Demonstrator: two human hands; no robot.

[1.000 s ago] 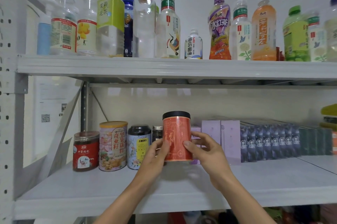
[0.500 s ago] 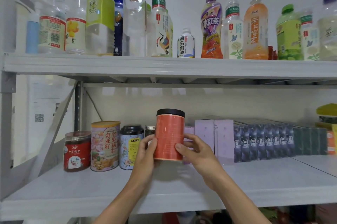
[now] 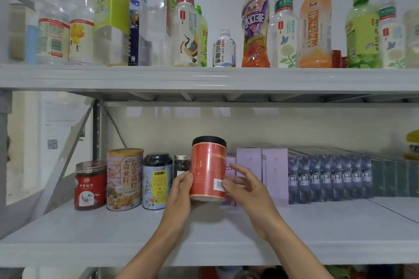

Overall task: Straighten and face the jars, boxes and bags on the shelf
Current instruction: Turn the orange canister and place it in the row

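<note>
Orange jar — black lid, barcode showing, left hand gripping

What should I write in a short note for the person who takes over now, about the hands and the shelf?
Left hand grips the orange jar, held above the lower shelf. Right hand, fingers loosely spread, touches its right side.
The jar's barcode faces out, so it is not faced.
Three cans at the left stand upright, labels forward; a small dark jar sits behind.
Boxes at the right stand in a row.
Left: turn the orange jar, set it down, check the rest.
</note>
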